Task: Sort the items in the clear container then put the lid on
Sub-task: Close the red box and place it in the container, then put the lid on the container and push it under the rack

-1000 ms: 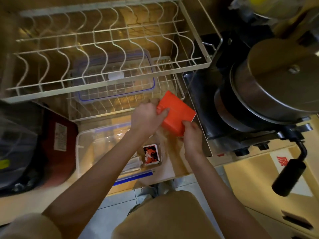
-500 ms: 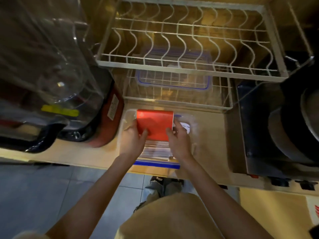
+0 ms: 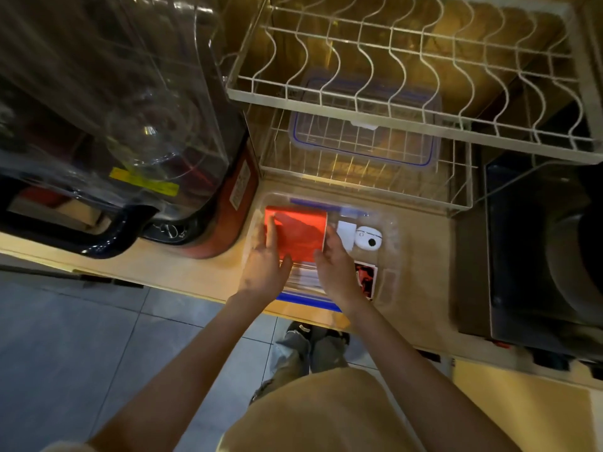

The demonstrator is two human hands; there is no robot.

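a clear container (image 3: 390, 223) of thin see-through plastic, rectangular with rounded corners, is seen on the wooden counter (image 3: 195, 265), just in front of the lower shelf of a white wire rack (image 3: 359, 102). a blue strip runs along its near edge and a fainter blue line along its far edge. inside it, at the left end, a red box (image 3: 301, 231) is seen lying flat, its top glossy and bright orange-red with a thin white edge on the right side. the box is held by both hands: the left hand (image 3: 266, 269) is laid with spread fingers over the box's left part, and the right hand (image 3: 336, 269) is pressed against its right near corner, fingers curled at the edge. whether the grip is firm or only a light touch cannot be told.

to the right of the box, within the container, a small white block and a white rounded case (image 3: 368, 238) with a black dot are seen side by side. nearer the front edge, a small card (image 3: 367, 278) printed in red and black is partly covered by the right wrist. pale flat packets are glimpsed between the hands.

the lid (image 3: 362, 138), clear with a blue rim line, is found lying flat on the rack's lower shelf, behind the container and apart from it. a clear-jugged appliance with a red base (image 3: 225, 210) stands to the left.
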